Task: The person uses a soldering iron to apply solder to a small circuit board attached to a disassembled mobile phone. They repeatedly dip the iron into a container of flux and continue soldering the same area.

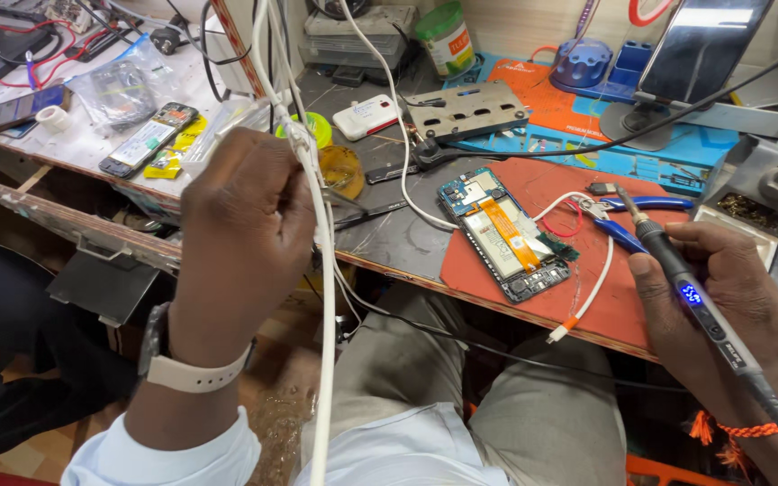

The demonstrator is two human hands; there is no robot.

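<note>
- A person sits at a cluttered repair bench (389, 243), both hands raised over the lap, seen from above.
- The right hand (722, 306), at about 4 o'clock in the view, is closed around a dark soldering iron (691, 292) with a small lit blue display; the iron's tip points up toward 11 o'clock, and its cable runs off past a braided orange wristband (763, 427).
- The left hand (245, 234), at 9 o'clock of centre, is raised with its back to the camera and its fingers curled at a bundle of white cables (321, 270) hanging top to bottom; whether it also pinches the thin metal tweezers (357, 205) showing at its fingertips cannot be told.
- A pale watch strap (195, 371) circles the left wrist.
- An opened smartphone (506, 236), back cover off, with an orange ribbon strip down its middle, lies on a red work mat (551, 297) between the two hands, touched by neither.
- Blue-handled cutters (628, 220) lie just at 2 o'clock of the phone, near the iron's tip.
- A second phone with its back removed (148, 139) rests well apart at 10 o'clock.
</note>
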